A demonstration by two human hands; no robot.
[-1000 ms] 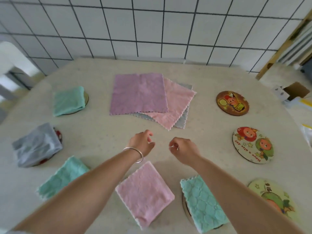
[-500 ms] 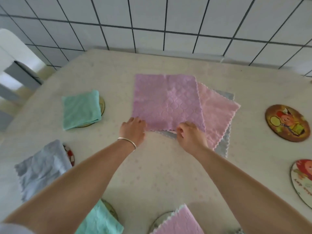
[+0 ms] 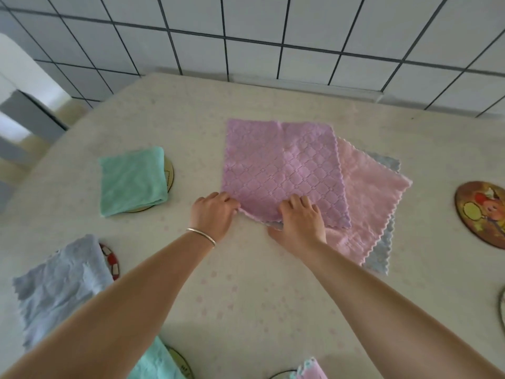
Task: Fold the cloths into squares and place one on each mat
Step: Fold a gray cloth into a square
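I look down on a pale cream table (image 3: 246, 291) with a faint pink speckled print, pushed against a wall of white tiles (image 3: 273, 28) with dark grout lines. At the far left stands a white and grey piece of furniture (image 3: 19, 86), blurred.

No writing on anything is clear enough to read.

Going left to right: a crumpled grey cloth (image 3: 57, 285) lies over a mat with a red and white rim (image 3: 111, 260). Behind it, a folded green cloth (image 3: 133, 180) sits on a round wooden mat (image 3: 170, 172). At the bottom edge another green cloth (image 3: 155, 362) covers part of a mat (image 3: 181, 363).

My left hand (image 3: 211, 214), a thin bangle (image 3: 201, 236) on its wrist, has its fingers curled at the near left corner of the purple cloth (image 3: 281, 170), pinching the edge. My right hand (image 3: 300, 222) pinches the same near edge further right, fingers bent on top and thumb below, so the edge lifts in a small curve between both hands.

The purple cloth lies open in the middle of the table, on top of a pink cloth (image 3: 369, 198), which lies on a grey-blue cloth (image 3: 382, 250); both fan out to the right.

At the bottom, the corner of a pink cloth with a blue edge (image 3: 311, 372) shows. At the right sits a bare round cartoon mat (image 3: 481, 212), well apart from the pile, and the rim of another mat (image 3: 501, 310) shows at the frame's edge.
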